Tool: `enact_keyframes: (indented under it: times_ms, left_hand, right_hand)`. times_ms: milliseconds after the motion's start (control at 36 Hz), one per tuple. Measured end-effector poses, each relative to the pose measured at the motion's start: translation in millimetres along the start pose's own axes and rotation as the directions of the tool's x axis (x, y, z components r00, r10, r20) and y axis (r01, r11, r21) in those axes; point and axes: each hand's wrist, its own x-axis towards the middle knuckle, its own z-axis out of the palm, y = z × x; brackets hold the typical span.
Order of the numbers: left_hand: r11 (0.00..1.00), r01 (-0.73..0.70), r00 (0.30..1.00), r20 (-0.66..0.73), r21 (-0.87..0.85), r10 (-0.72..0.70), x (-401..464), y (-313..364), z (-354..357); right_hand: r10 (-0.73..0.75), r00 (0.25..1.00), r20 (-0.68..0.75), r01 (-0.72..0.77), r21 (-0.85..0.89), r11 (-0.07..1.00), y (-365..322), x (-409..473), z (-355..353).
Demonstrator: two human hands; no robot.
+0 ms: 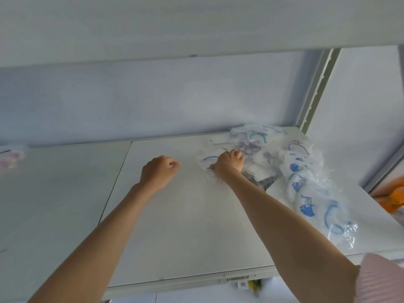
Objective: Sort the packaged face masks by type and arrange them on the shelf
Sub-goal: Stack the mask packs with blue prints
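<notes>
My right hand is gripping the blue-strapped mask packet at the pile's left edge, right of centre frame; my left hand, loosely curled and holding nothing, is hovering further left.

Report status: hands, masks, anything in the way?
Left hand loosely curled, holding nothing. Right hand gripping a blue-strap mask packet at the pile's edge. Mask pile unsorted at shelf right. Nothing blocking.

The right hand's fingertips are hidden among the masks, so its grip cannot be judged. A pink pack at far left is cut off and blurred.
</notes>
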Motion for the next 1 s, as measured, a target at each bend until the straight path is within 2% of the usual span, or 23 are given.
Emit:
enact_keyframes:
  times_ms: [167, 278, 333, 389, 472, 528, 583, 667, 750, 806, 889, 944, 1000]
  left_hand:
    - [0.999, 0.018, 0.999, 0.042, -0.043, -0.017, -1, -2, 6]
    - [0.988, 0.055, 0.995, 0.089, -0.146, -0.042, -3, -2, 10]
    - [0.956, 0.099, 0.991, 0.115, -0.275, -0.070, -1, -2, 13]
    - [0.884, 0.159, 0.982, 0.163, -0.439, -0.095, -1, 2, 13]
    - [0.686, 0.224, 0.968, 0.238, -0.692, -0.075, -2, 11, 16]
    - [0.572, 0.238, 0.964, 0.264, -0.785, -0.039, -5, 17, 18]
    - [0.517, 0.229, 0.965, 0.261, -0.825, -0.010, -8, 22, 19]
    - [0.492, 0.206, 0.974, 0.226, -0.846, -0.020, -11, 31, 23]
    - [0.468, 0.162, 0.987, 0.150, -0.869, -0.064, -12, 37, 24]
    - [0.447, 0.126, 0.992, 0.099, -0.886, -0.083, -11, 41, 25]
    - [0.441, 0.086, 0.995, 0.052, -0.893, -0.088, -10, 48, 26]
    - [0.444, 0.076, 0.996, 0.046, -0.893, -0.078, -10, 55, 27]
    - [0.457, 0.068, 0.997, 0.048, -0.887, -0.056, -10, 62, 29]
  right_hand:
    - [0.026, 0.999, 0.028, -0.030, 0.161, 0.987, 3, -2, -1]
    - [0.012, 1.000, -0.027, 0.000, 0.410, 0.912, 6, -9, -2]
    - [-0.026, 0.998, -0.050, 0.051, 0.606, 0.794, 5, -13, -2]
    - [-0.036, 0.996, -0.078, 0.084, 0.790, 0.607, 3, -23, -3]
    - [-0.083, 0.996, -0.046, 0.069, 0.951, 0.301, -3, -41, 1]
    - [-0.147, 0.989, -0.027, 0.056, 0.978, 0.203, -6, -50, 5]
    - [-0.171, 0.985, -0.014, 0.051, 0.976, 0.214, -7, -54, 9]
    - [-0.171, 0.985, 0.024, 0.018, 0.971, 0.237, 0, -54, 9]
    - [-0.158, 0.987, 0.031, 0.022, 0.947, 0.322, 21, -51, -2]
    - [-0.109, 0.994, -0.026, 0.071, 0.897, 0.437, 46, -46, -18]
    - [0.015, 0.974, -0.226, 0.140, 0.651, 0.746, 101, -35, -43]
    - [0.112, 0.939, -0.324, 0.060, 0.478, 0.876, 141, -28, -57]
    - [0.175, 0.945, -0.278, -0.096, 0.277, 0.956, 176, -26, -69]
